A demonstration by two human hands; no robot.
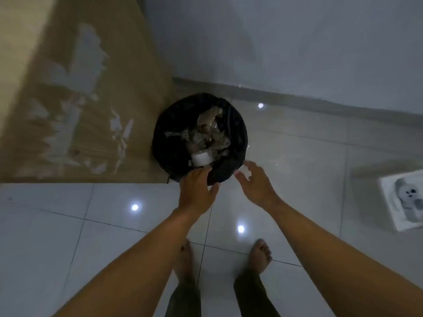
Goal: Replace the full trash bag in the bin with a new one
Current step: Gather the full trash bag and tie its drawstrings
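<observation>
Your bag (169, 143), soft, thin and probably light, stands on the floor (297, 156) in the corner; gather it by its rim. Your left grip (196, 191) is spread at the near rim, and your right grip (254, 181) is spread just beside it.

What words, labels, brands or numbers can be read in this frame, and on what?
None can be read.
The white box at the right bears a grey picture; any print on it is too blurred to read.
The rubbish in the black bag shows no legible label.
</observation>
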